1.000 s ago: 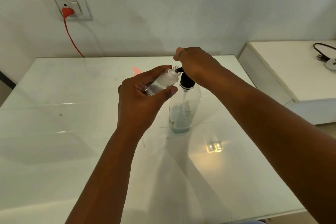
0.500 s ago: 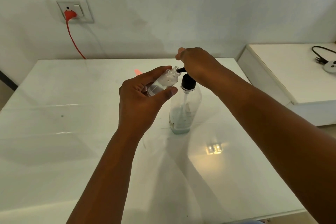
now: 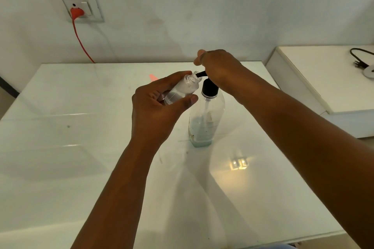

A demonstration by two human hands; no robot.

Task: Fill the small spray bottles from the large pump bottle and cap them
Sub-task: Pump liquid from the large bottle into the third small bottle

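We see the tall clear plastic pump bottle (image 3: 204,121) upright at table centre, a little liquid at its base. Our left hand (image 3: 155,111) grips the small clear uncapped spray bottle (image 3: 182,91), partly filled, mouth tilted toward two o'clock, meeting the black spout (image 3: 200,75). Our right hand (image 3: 220,68) curls over the pump head.

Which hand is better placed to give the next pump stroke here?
The right hand: it already rests on the pump head of the large pump bottle. The left hand grips the small spray bottle, its open neck at the spout.
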